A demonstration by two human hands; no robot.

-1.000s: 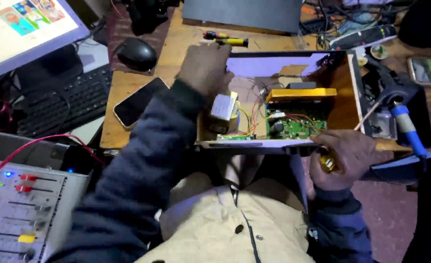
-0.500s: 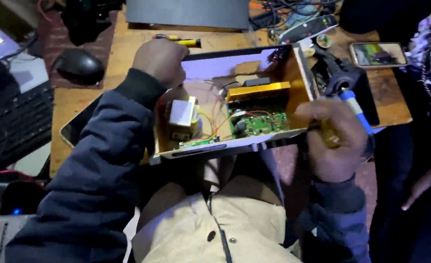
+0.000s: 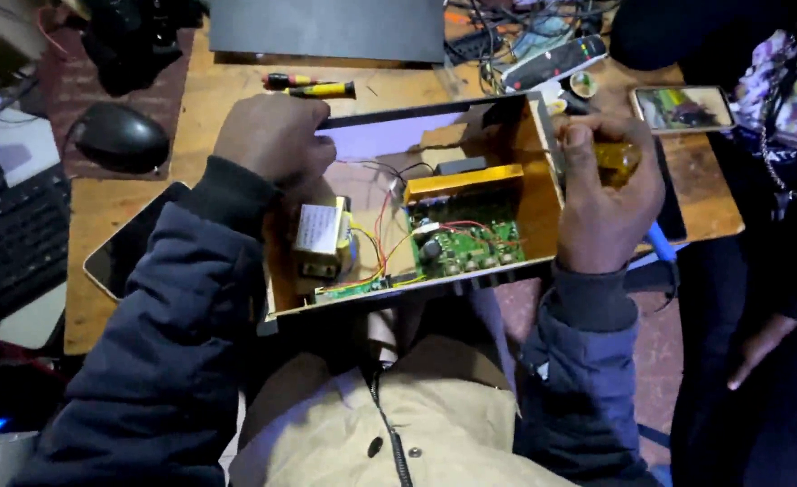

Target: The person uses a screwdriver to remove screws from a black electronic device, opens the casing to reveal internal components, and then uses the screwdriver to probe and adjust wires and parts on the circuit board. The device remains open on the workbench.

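Item: open yellow metal chassis (image 3: 543, 194) with green circuit board (image 3: 466, 242), table edge at 6 o'clock. Left hand (image 3: 272, 140) closed over its 10 o'clock rim; right hand (image 3: 601, 194), 3 o'clock, fisted around amber-handled screwdriver (image 3: 617, 160). Advice: brace chassis firmly, keep tool vertical.

Open chassis (image 3: 543, 180): yellowish metal walls, matt. Circuit board (image 3: 471, 239): green, glossy. Transformer (image 3: 319, 239): dull metal casing. Screwdriver handle (image 3: 617, 160): translucent amber plastic. Workbench (image 3: 146, 194): bare wood, worn. Mouse (image 3: 121, 137): black plastic, slight sheen.
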